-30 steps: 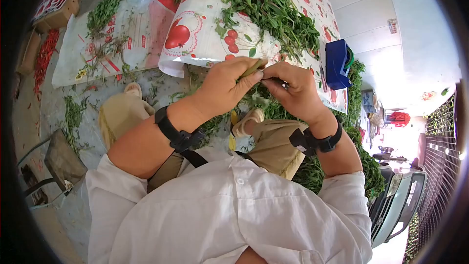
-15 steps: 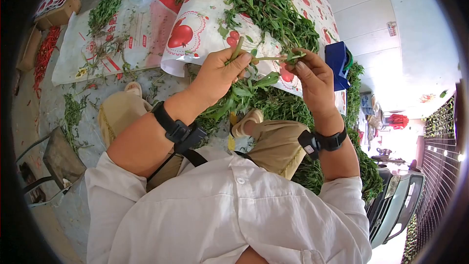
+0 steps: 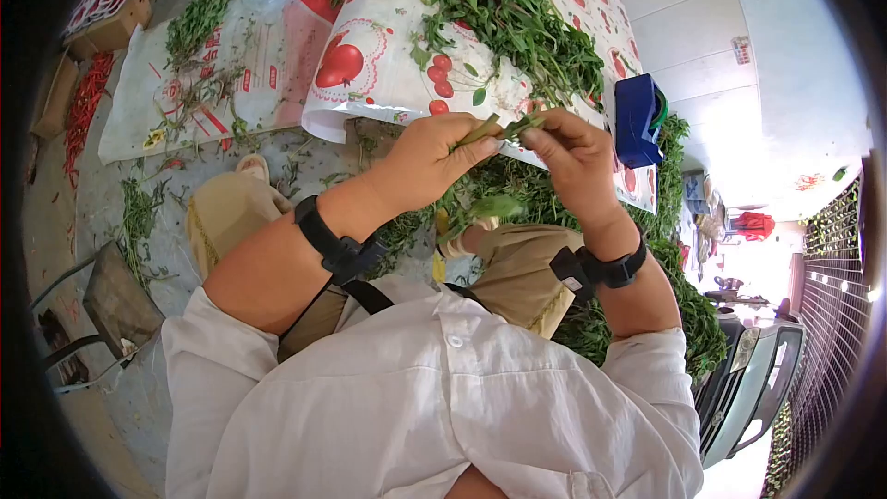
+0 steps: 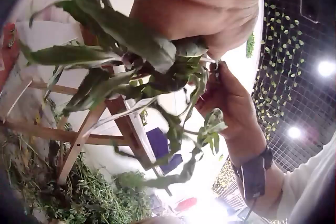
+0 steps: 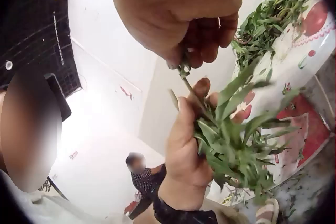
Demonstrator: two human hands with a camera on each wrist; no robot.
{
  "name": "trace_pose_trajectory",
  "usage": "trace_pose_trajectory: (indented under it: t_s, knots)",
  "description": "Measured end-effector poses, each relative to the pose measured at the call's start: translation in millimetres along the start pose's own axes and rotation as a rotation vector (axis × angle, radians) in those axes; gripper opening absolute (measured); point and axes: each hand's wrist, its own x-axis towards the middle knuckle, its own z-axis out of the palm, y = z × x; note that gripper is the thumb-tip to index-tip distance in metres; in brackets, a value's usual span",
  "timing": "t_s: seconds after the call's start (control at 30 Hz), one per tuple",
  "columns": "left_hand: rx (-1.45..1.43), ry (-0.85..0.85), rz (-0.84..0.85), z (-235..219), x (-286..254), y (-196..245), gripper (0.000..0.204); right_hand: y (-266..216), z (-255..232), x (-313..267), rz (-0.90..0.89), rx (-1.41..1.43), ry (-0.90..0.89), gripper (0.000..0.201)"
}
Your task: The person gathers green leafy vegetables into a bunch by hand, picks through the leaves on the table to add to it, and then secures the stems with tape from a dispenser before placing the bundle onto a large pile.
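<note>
My left hand [image 3: 427, 159] grips a small bunch of leafy green stems [image 5: 236, 140], their cut ends standing up past the thumb and their leaves hanging below the fist. Close beside it, my right hand [image 3: 580, 162] pinches the end of one stem [image 5: 193, 90] between thumb and fingertips. In the left wrist view the long leaves [image 4: 142, 50] spread under the left hand and partly cover its fingers. Both hands are over the near edge of a table with a fruit-patterned cloth [image 3: 388, 97], where a heap of leafy stems [image 3: 517, 28] lies.
A blue tape dispenser [image 3: 637, 120] stands at the table's right corner. More greens [image 3: 688, 314] are piled on the floor beside the right leg. At left are a white sack [image 3: 249, 55] with scattered stems, red chillies [image 3: 88, 120] and a small stool [image 3: 120, 300]. Another person [image 5: 144, 182] is in the background.
From close against the left hand, my right hand moved off to the right, drawing a stem out between them. Now it is back near the left hand, pinching a stem end.
</note>
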Motion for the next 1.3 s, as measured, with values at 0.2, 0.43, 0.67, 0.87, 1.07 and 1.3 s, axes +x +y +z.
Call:
trace_pose_trajectory:
  t_s: [0.2,0.43,0.67,0.87,1.07,1.3]
  knots:
    - [-0.266,-0.074,-0.232,-3.6,0.3,5.4,0.031,-5.5,-3.6,8.5,-0.296,-0.327,-0.073,0.011]
    - [-0.392,-0.098,-0.330,-10.1,1.4,9.4,0.031,2.9,-20.4,10.9,-0.183,-0.373,0.053,0.013]
    - [-0.510,-0.161,-0.313,-11.8,2.3,10.0,0.035,0.8,-20.0,2.2,0.032,0.139,-0.272,0.034]
    - [-0.616,-0.281,-0.337,-12.6,2.3,9.6,0.035,-5.3,-9.2,9.4,0.077,0.568,-0.411,0.028]
    - [-0.634,-0.292,-0.386,-16.4,1.8,15.1,0.032,-10.2,-7.6,12.3,0.018,0.457,-0.409,0.016]
    - [-0.789,-0.329,-0.435,-13.9,-0.8,8.8,0.030,-14.0,-7.4,10.8,0.007,0.415,-0.393,0.016]
